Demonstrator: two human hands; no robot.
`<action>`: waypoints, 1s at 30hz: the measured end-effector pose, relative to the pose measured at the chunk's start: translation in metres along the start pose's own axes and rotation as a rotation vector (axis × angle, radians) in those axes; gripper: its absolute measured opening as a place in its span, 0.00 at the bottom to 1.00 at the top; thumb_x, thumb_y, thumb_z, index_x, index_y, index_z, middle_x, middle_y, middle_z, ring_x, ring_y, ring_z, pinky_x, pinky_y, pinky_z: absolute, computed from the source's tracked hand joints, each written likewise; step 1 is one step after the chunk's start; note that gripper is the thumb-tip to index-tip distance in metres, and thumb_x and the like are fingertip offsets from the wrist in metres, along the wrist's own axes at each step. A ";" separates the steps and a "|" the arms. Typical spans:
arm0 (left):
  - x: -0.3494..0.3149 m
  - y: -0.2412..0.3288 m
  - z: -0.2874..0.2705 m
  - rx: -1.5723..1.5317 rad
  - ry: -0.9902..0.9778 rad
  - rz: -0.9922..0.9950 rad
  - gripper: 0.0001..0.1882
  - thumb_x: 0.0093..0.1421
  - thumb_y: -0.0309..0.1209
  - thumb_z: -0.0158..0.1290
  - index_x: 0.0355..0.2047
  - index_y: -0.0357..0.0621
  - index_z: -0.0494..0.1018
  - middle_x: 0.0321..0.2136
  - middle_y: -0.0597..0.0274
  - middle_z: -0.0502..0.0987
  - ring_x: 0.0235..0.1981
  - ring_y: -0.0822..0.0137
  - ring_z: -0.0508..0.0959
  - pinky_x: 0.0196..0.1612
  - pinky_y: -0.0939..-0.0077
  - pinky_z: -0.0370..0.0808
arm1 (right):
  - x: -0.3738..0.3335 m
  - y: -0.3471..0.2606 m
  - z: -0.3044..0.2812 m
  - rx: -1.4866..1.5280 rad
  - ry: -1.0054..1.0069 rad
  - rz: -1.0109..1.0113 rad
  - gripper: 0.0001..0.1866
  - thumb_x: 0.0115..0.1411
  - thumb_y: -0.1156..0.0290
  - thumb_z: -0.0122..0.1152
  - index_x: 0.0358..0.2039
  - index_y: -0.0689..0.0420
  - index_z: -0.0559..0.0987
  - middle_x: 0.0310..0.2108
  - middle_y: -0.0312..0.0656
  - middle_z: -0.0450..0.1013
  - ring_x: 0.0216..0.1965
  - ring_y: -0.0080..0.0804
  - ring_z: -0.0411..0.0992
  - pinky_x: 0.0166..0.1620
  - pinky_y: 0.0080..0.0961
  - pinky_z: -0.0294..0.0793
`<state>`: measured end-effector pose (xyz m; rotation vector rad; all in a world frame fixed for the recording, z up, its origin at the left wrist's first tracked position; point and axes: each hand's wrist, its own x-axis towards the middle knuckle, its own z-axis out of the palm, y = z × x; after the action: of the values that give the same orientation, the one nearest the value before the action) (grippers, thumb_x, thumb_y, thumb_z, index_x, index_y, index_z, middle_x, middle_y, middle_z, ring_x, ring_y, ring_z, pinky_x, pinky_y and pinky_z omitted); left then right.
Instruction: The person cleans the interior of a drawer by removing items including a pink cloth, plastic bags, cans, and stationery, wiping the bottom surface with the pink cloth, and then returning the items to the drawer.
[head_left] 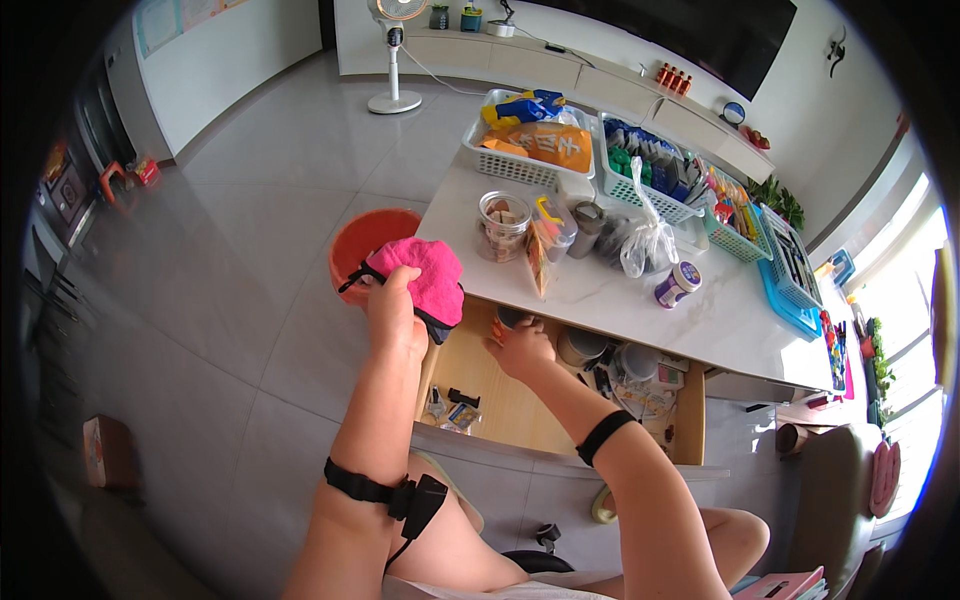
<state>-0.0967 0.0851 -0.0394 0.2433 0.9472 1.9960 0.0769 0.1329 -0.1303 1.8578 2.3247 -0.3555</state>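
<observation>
L hand has its fingers closed around a pink cloth, held above the open drawer. R hand reaches in the drawer, fingers curled on a small item, can't tell what. Sorting seems mid-way; much clutter is left inside.

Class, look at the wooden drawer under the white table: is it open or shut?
Open. The drawer is pulled out from under the white table, its wooden floor and small items exposed, and the right hand reaches into it.
</observation>
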 end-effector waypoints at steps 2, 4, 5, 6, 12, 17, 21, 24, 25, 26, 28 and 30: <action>0.000 0.001 -0.004 -0.031 -0.032 -0.053 0.20 0.50 0.21 0.49 0.45 0.42 0.64 0.42 0.60 0.71 0.44 0.63 0.73 0.49 0.66 0.72 | -0.006 -0.021 0.004 0.037 0.150 0.150 0.51 0.49 0.42 0.56 0.55 0.76 0.52 0.51 0.64 0.60 0.48 0.47 0.69 0.42 0.31 0.75; -0.003 0.004 -0.004 -0.030 -0.028 -0.058 0.20 0.50 0.21 0.49 0.45 0.43 0.64 0.42 0.60 0.71 0.44 0.63 0.73 0.48 0.66 0.72 | -0.014 -0.017 -0.008 -0.011 0.078 0.068 0.52 0.48 0.41 0.58 0.55 0.76 0.54 0.51 0.62 0.60 0.48 0.47 0.69 0.43 0.31 0.75; -0.004 0.006 -0.005 -0.035 -0.021 -0.061 0.20 0.50 0.21 0.49 0.45 0.43 0.64 0.42 0.60 0.71 0.44 0.63 0.73 0.48 0.65 0.72 | -0.016 -0.014 -0.013 -0.066 0.010 -0.018 0.52 0.46 0.40 0.59 0.54 0.76 0.55 0.51 0.60 0.60 0.49 0.46 0.68 0.44 0.30 0.74; -0.003 0.006 -0.006 -0.034 -0.023 -0.061 0.20 0.50 0.21 0.49 0.45 0.43 0.64 0.42 0.60 0.71 0.44 0.63 0.73 0.48 0.65 0.72 | -0.019 -0.011 -0.011 -0.064 0.010 -0.018 0.52 0.46 0.40 0.59 0.54 0.76 0.55 0.51 0.60 0.60 0.49 0.46 0.68 0.44 0.30 0.74; -0.007 0.005 -0.003 -0.051 0.013 -0.043 0.16 0.50 0.22 0.49 0.42 0.40 0.67 0.38 0.61 0.72 0.40 0.66 0.75 0.44 0.71 0.73 | -0.031 0.002 -0.026 0.102 -0.049 -0.099 0.51 0.43 0.40 0.61 0.51 0.75 0.59 0.48 0.58 0.64 0.52 0.46 0.66 0.48 0.31 0.71; -0.012 0.004 0.011 -0.037 -0.012 -0.067 0.16 0.50 0.22 0.48 0.41 0.40 0.67 0.38 0.60 0.73 0.39 0.65 0.75 0.43 0.70 0.74 | 0.005 0.018 0.005 0.511 0.160 -0.025 0.53 0.38 0.38 0.63 0.51 0.72 0.62 0.50 0.58 0.65 0.51 0.47 0.67 0.49 0.33 0.70; -0.011 0.012 0.005 -0.033 0.014 -0.055 0.16 0.50 0.22 0.50 0.41 0.45 0.65 0.38 0.62 0.72 0.41 0.66 0.74 0.46 0.68 0.73 | 0.002 0.007 -0.005 0.671 0.142 0.004 0.49 0.37 0.41 0.65 0.51 0.66 0.65 0.45 0.53 0.71 0.46 0.44 0.71 0.48 0.34 0.71; -0.003 0.008 -0.006 -0.038 0.006 -0.075 0.16 0.50 0.22 0.50 0.41 0.44 0.65 0.38 0.62 0.72 0.41 0.66 0.74 0.46 0.68 0.73 | -0.025 0.005 -0.044 0.737 -0.087 -0.053 0.44 0.35 0.44 0.67 0.49 0.60 0.69 0.40 0.50 0.74 0.43 0.43 0.72 0.46 0.32 0.72; -0.002 0.006 -0.004 -0.033 0.011 -0.066 0.17 0.49 0.22 0.51 0.42 0.42 0.65 0.38 0.62 0.72 0.40 0.67 0.74 0.44 0.71 0.73 | -0.031 0.013 -0.049 0.655 -0.105 -0.103 0.43 0.34 0.46 0.68 0.48 0.59 0.69 0.41 0.49 0.73 0.43 0.43 0.72 0.46 0.32 0.72; 0.000 0.005 -0.005 -0.025 0.023 -0.051 0.19 0.49 0.23 0.51 0.43 0.40 0.64 0.37 0.61 0.72 0.38 0.67 0.75 0.42 0.73 0.73 | -0.038 0.017 -0.055 0.575 -0.132 -0.158 0.41 0.34 0.47 0.69 0.47 0.58 0.70 0.41 0.48 0.73 0.43 0.44 0.72 0.45 0.31 0.72; 0.004 0.002 -0.009 -0.021 0.030 -0.049 0.20 0.48 0.23 0.51 0.44 0.40 0.64 0.37 0.61 0.71 0.38 0.68 0.74 0.43 0.74 0.73 | -0.065 0.029 -0.077 0.402 -0.036 -0.266 0.41 0.34 0.49 0.69 0.47 0.60 0.70 0.42 0.49 0.72 0.43 0.43 0.72 0.45 0.32 0.72; 0.005 -0.001 -0.009 -0.028 0.000 -0.048 0.20 0.48 0.23 0.51 0.44 0.40 0.64 0.37 0.62 0.71 0.38 0.68 0.74 0.43 0.73 0.72 | -0.087 0.044 -0.103 0.231 0.054 -0.372 0.41 0.34 0.50 0.69 0.47 0.61 0.70 0.43 0.50 0.72 0.43 0.43 0.72 0.45 0.32 0.72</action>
<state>-0.1036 0.0845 -0.0472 0.2038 0.9165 1.9637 0.1429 0.0879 -0.0130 1.5244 2.7694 -0.6484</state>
